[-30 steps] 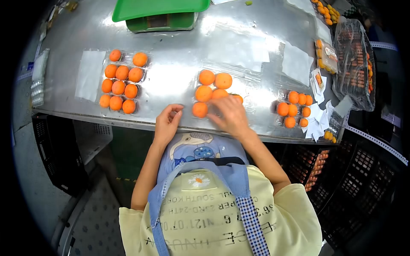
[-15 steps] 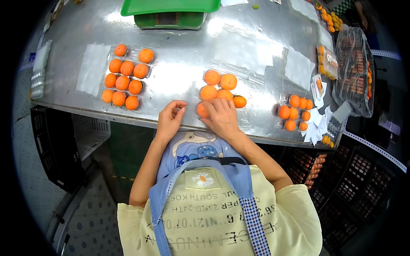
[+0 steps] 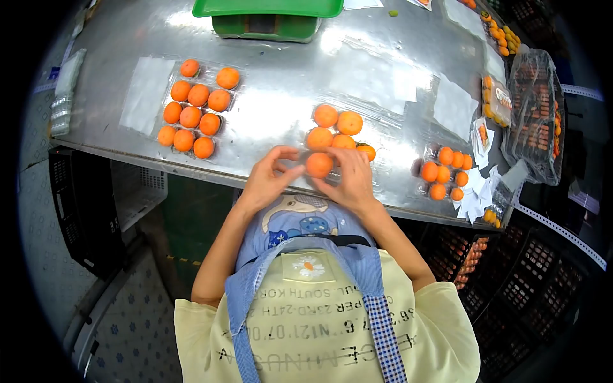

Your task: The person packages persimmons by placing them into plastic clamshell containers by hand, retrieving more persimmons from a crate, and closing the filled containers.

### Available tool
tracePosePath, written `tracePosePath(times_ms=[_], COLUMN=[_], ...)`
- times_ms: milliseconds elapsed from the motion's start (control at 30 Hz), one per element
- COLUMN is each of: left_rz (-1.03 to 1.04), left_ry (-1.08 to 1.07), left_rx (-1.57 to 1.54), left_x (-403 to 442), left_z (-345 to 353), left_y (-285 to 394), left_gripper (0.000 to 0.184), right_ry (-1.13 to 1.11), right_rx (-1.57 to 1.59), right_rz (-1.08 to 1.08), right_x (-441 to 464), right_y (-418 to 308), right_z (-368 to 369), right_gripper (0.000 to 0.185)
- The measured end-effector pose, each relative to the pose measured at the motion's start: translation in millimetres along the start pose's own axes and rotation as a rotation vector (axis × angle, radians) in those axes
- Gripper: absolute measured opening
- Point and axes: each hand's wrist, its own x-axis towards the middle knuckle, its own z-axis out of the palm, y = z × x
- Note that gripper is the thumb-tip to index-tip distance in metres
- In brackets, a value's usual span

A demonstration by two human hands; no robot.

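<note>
Between my hands, near the table's front edge, is an orange (image 3: 319, 165). My right hand (image 3: 351, 175) has its fingers and thumb curved about the orange's right side. To its left, my left hand (image 3: 271, 180) has thumb and fingers apart, holding nothing, fingertips close to the orange. Just beyond, several oranges (image 3: 320, 138) sit in a clear plastic tray, one partly covered by my right fingers. A smaller orange fruit with a green stem end (image 3: 366, 151) lies at the group's right.
At left, a clear tray holds rows of oranges (image 3: 198, 95). A green scale (image 3: 268, 7) stands at the back. At right are smaller oranges (image 3: 430, 171) in a tray, paper slips (image 3: 476, 195) and a plastic-covered crate (image 3: 531, 115). Stacked clear trays (image 3: 62, 115) sit far left.
The orange under my right hand has shifted slightly right and shows more fully. My left hand has come closer to it, its thumb and fingers spreading. The view has moved a little.
</note>
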Motion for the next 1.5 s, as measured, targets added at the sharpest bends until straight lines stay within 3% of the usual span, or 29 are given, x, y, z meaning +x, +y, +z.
tracePosePath(times_ms=[167,267,400,567,700,967,1267,1367,1433,1500], left_rz=[0.075,0.247,0.424,0.471,0.441,0.463,0.524,0.500,0.473,0.334], left_ry=[-0.151,-0.097,-0.020,0.066,0.150,0.149,0.189,0.196,0.188,0.156], left_rx=[-0.299,-0.307,-0.300,-0.200,0.070,0.265,0.334,0.258,0.203,0.111], left_x=[-10,-11,-13,-13,-17,-20,-21,-20,-18,-19], left_z=[15,15,15,21,23,25,24,36,36,28], left_y=[35,41,34,31,43,50,47,59,47,40], left_gripper=[0.054,0.051,0.051,0.045,0.045,0.045,0.050,0.057,0.056,0.043], right_ry=[0.135,0.212,0.170,0.110,0.051,-0.081,-0.130,-0.078,0.218,0.546], right_rx=[0.076,0.363,0.398,0.385,0.552,0.933,1.079,1.438,1.429,1.337], right_rz=[-0.245,-0.186,-0.041,0.023,0.121,0.468,0.497,0.754,0.721,0.584], right_x=[10,15,14,12,11,12,12,4,7,26], right_y=[-13,-23,-21,-16,-18,-29,-26,2,48,84], right_z=[-23,-35,-49,-46,-40,-28,-25,-28,-73,-143], right_gripper=[0.065,0.065,0.064,0.056,0.052,0.045,0.044,0.044,0.044,0.043])
